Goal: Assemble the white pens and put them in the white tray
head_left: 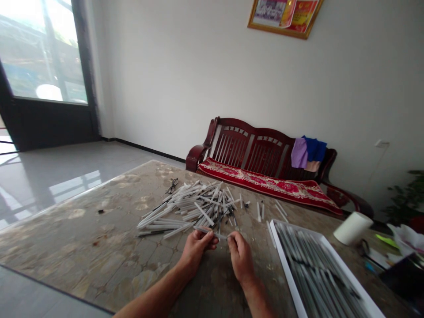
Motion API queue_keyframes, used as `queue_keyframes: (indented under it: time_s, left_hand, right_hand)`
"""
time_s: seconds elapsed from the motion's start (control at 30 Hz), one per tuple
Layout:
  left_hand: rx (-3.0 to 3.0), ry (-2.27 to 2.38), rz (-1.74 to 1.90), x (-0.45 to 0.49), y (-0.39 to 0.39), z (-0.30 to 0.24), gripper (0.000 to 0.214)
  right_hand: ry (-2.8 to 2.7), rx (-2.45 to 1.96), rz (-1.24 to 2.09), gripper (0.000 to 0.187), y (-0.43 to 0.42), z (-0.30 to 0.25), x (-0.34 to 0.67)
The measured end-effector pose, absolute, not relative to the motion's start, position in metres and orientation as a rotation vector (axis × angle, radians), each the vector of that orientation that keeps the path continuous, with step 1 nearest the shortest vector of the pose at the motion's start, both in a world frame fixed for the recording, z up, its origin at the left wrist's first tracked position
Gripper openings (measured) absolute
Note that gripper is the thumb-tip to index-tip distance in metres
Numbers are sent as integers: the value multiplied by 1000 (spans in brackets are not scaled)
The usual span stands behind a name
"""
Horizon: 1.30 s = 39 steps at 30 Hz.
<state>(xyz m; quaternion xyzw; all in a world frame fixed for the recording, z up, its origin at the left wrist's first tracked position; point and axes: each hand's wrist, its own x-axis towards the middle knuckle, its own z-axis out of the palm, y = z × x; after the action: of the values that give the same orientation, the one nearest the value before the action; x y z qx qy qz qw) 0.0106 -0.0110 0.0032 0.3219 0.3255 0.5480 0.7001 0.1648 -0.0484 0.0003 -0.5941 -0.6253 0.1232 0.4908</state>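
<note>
A thin, whitish translucent tube (219, 236) slants between my two hands, low over the near part of the table. My left hand (198, 247) is closed around it, thumb on top, and one end sticks out past the fingers toward the pile. At the tube's other end my right hand (240, 255) is pinched shut; what its fingertips grip is too small to make out. Just beyond my hands lies a loose pile of similar white tubes (185, 203), with some dark pieces among them. To the right, an open white box (281, 264) holds rows of greyish tubes, blurred.
Black-framed glasses (172, 186) lie at the pile's far left side. A white roll (353, 228) and clutter stand beyond the box. The patterned table (109, 247) extends left. Behind it is a dark red wooden bench (253, 143) with a red cover.
</note>
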Motion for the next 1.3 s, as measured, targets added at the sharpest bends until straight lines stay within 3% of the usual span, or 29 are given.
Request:
queue_keyframes:
  time_s: [0.17, 0.33, 0.5, 0.67, 0.87, 1.07, 1.3]
  left_hand:
    - [729, 743, 1228, 11, -12, 3, 44]
    - [739, 744, 1220, 11, -12, 3, 44]
    - [763, 756, 1225, 11, -12, 3, 43]
    - [770, 757, 1225, 12, -12, 2, 42]
    - [831, 755, 1202, 13, -13, 3, 41]
    - [778, 771, 1220, 12, -12, 2, 42]
    - [801, 751, 1218, 12, -13, 1, 40]
  right_hand:
    - [-1485, -1472, 320, 48, -46, -3, 164]
    - [-1514, -1431, 279, 37, -46, -2, 162]
    - [-1466, -1478, 313, 50, -44, -7, 162]
    - [-1485, -1449, 353, 41, -47, -5, 164]
    - [-1448, -1519, 352, 52, -45, -7, 165]
    - [-1530, -1447, 326, 38, -52, -4, 162]
    - [-1497, -1453, 436, 49, -51, -7, 163]
